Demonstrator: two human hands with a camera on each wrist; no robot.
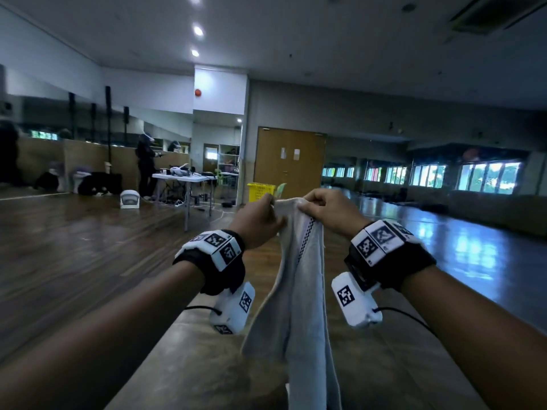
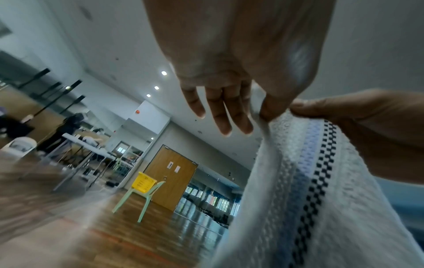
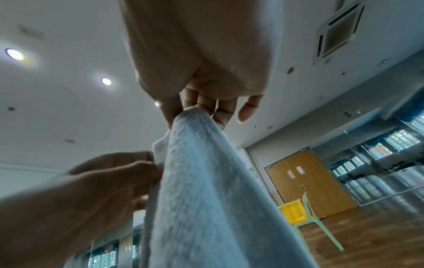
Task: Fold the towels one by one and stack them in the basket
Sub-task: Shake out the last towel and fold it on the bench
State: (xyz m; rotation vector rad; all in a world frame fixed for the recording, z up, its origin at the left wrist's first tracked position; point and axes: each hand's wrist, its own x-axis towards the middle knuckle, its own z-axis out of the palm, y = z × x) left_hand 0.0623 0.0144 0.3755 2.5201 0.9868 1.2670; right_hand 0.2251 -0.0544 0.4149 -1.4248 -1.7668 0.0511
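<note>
Head view shows both arms stretched forward at chest height, the left hand [image 1: 260, 221] and the right hand [image 1: 328, 211] close together, each pinching the top edge of a pale grey towel [image 1: 299, 306]. The towel hangs straight down between the two forearms in loose vertical folds, with a narrow checkered black-and-white stripe running down it near the right hand; its lower end leaves the bottom of the picture, so where it ends cannot be told. In the left wrist view the left hand [image 2: 229, 76] grips the towel's [image 2: 309, 190] edge between thumb and forefinger while the other three fingers [image 2: 220, 116] stretch out free, and the right hand [image 2: 367, 127] pinches the same edge just beside it. In the right wrist view the right hand [image 3: 206, 76] holds a bunched corner of the towel [image 3: 206, 199] between thumb and fingertips, and the left hand [image 3: 103, 181] clamps the cloth lower on the left. Each wrist carries a black strap with white marker blocks. A yellow basket [image 1: 260, 191] sits on a pale green plastic chair [image 2: 140, 197] well beyond the hands, in front of a brown double door [image 1: 290, 161]. Further left stands a white folding table [image 1: 180, 177] on the wooden floor [image 1: 74, 247], with a person in dark clothes [image 1: 145, 167] beside it.
</note>
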